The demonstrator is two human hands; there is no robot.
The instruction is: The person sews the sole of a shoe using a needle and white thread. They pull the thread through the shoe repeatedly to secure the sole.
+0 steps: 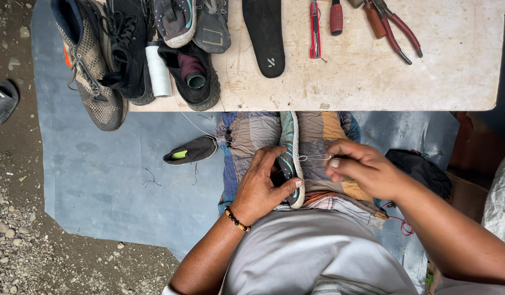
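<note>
The whole setup sits on a big blue-grey tarp (99,175) spread over gravel, so nothing ends up on the gravel. Above that is a worn pale work board (454,71) used as a bench, with stuff lined up along it within reach: a pile of sneakers on the left, the biggest being a brown mesh one (94,82) hanging over the edge, then a black insole (265,35), red-handled pliers (397,30), and a white thread spool (157,71) standing upright between the shoes. The thread (200,128) runs from that side down to the lap, so the spool looks parked where it can feed freely.

The shoe being worked on is a teal and grey sneaker (289,142) with a white sole edge, wedged on its side between the knees on a checked cloth (252,134). That pins it and frees both hands.

Left hand (260,188) comes up from below, wrist bent, beaded bracelet (237,220) showing. Its fingers curl around the shoe's upper and the thumb presses against the sole edge, so it's gripping the sneaker.

Right hand (359,166) reaches in from the right, forearm angled across, fingers pinched narrow on the thread, where a small loop (307,158) stands just off the sole. If there's a needle, I can't see it.
</note>
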